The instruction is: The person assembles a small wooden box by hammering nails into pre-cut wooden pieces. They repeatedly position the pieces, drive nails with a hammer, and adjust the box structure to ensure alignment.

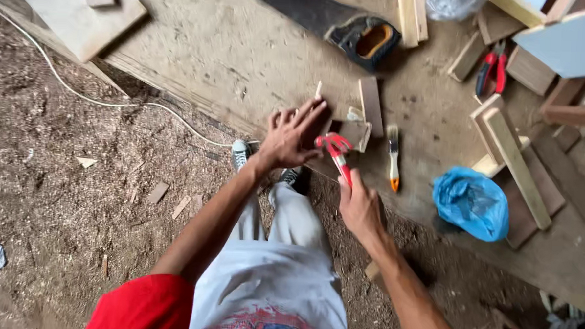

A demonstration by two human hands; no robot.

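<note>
From the head view, the right hand [360,207] gripped one red-handled hammer [336,153], fingers wrapped round its handle, its head over the bench [245,50] edge. The left hand [294,135] hovered beside it, fingers spread, holding nothing. Nearby lay one paintbrush [393,156], one blue bag [472,202], one handsaw [338,22] and one pair of red pliers [492,71].

Crumpled blue plastic bag [471,202] on workbench right; clear plastic bag [452,4] at top edge.

Bare plywood board [245,44] lies open toward the upper centre; small wood offcuts [367,112], a yellow-tipped paintbrush [393,157] and a crumpled blue plastic bag [472,202] crowd the right.
</note>
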